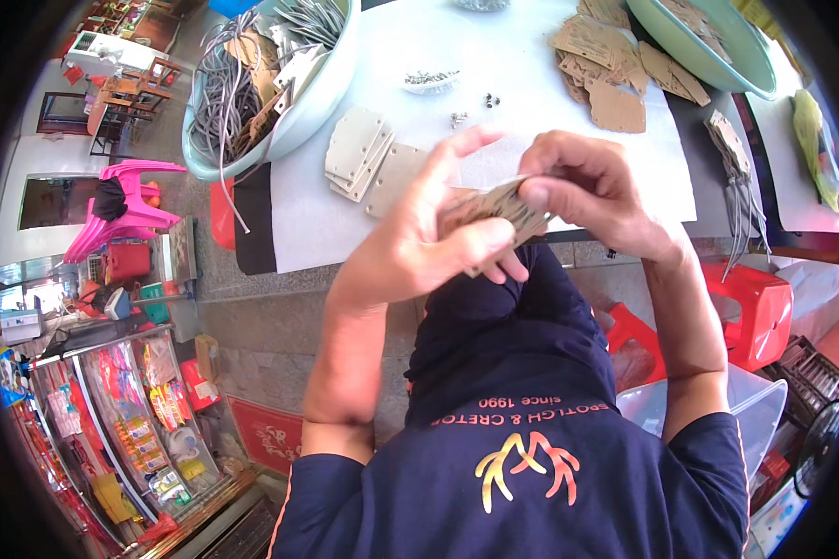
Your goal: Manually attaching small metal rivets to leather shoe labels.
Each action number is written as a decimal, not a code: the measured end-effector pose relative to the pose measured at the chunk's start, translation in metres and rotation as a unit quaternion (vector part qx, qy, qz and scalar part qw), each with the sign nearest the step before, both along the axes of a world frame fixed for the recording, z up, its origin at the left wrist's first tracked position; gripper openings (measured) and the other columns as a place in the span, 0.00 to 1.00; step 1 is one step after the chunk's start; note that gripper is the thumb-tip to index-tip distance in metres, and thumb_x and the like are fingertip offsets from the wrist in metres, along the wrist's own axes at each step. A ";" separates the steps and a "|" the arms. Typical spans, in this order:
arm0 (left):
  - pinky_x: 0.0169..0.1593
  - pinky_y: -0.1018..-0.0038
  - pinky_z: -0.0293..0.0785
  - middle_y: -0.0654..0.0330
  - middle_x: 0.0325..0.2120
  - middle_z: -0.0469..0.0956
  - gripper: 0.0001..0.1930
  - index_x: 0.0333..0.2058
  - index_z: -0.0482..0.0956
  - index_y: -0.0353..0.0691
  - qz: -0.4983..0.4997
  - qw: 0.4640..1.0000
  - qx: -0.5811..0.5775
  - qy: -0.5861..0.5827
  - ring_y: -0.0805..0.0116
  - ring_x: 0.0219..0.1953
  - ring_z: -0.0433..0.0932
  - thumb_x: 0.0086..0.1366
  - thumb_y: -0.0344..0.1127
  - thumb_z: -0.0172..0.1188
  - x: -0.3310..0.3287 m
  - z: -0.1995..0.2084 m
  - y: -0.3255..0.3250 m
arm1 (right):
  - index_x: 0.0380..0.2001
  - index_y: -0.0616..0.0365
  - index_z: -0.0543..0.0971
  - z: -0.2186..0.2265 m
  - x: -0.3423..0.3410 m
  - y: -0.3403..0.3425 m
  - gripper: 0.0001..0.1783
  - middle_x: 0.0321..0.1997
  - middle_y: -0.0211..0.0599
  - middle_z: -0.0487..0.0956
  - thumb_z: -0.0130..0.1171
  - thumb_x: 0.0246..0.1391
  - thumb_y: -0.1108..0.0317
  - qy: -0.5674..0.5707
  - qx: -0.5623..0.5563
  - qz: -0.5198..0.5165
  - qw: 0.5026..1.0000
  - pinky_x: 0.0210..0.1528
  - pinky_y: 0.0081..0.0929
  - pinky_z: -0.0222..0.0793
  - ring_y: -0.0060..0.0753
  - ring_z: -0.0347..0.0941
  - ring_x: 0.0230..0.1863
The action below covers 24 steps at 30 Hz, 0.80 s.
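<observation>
Above my lap, by the table's near edge, a tan flat plate with dark markings [505, 211] is held tilted between my hands. My left hand [405, 244] grips it from the left, thumb across its face and index finger raised. At its upper right corner, my right hand [595, 189] pinches it between thumb and bent fingers. Whether it is one plate or several together, I cannot tell. Just beyond my left hand lie a stack of beige plates with small holes [355, 147] and another beige plate [393, 175], partly hidden by that hand.
A pale green basin [336, 91] of grey cables stands at the far left. Tan plates [598, 58] are piled near another basin [732, 70]. Screws sit in a small clear dish [431, 84], with small dark parts [491, 100] nearby. Cabled plates [732, 154] hang over the right edge.
</observation>
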<state>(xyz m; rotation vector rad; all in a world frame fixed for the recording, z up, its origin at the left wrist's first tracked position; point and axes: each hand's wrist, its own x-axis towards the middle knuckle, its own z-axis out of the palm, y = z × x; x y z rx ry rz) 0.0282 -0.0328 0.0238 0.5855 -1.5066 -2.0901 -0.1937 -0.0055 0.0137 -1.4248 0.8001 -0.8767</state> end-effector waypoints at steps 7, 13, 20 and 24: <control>0.41 0.72 0.80 0.48 0.42 0.78 0.20 0.53 0.67 0.26 0.174 0.983 0.002 0.053 0.63 0.38 0.82 0.68 0.33 0.56 -0.007 -0.014 0.008 | 0.39 0.59 0.74 -0.022 0.014 0.017 0.11 0.29 0.24 0.73 0.57 0.63 0.62 -0.147 0.056 -0.278 0.948 0.26 0.13 0.66 0.12 0.67 0.23; 0.36 0.71 0.80 0.50 0.36 0.81 0.17 0.50 0.72 0.28 0.253 0.963 -0.088 0.010 0.63 0.31 0.83 0.72 0.37 0.47 -0.028 -0.026 0.021 | 0.45 0.61 0.73 -0.032 0.028 0.029 0.12 0.31 0.27 0.73 0.56 0.63 0.65 -0.140 0.032 -0.301 0.943 0.27 0.13 0.66 0.13 0.66 0.25; 0.36 0.75 0.79 0.53 0.33 0.82 0.16 0.47 0.74 0.28 0.248 0.963 -0.105 -0.015 0.69 0.30 0.82 0.73 0.37 0.46 -0.027 -0.023 0.026 | 0.59 0.56 0.70 -0.035 0.018 0.024 0.27 0.39 0.26 0.72 0.63 0.55 0.73 0.094 -0.230 -0.248 0.936 0.29 0.13 0.63 0.12 0.63 0.27; 0.37 0.78 0.78 0.52 0.32 0.81 0.20 0.44 0.74 0.27 0.260 0.960 -0.106 0.020 0.72 0.31 0.82 0.76 0.40 0.40 -0.027 -0.029 0.026 | 0.57 0.57 0.71 -0.039 0.022 0.027 0.27 0.41 0.30 0.72 0.64 0.54 0.73 0.073 -0.186 -0.252 0.947 0.31 0.13 0.65 0.12 0.65 0.30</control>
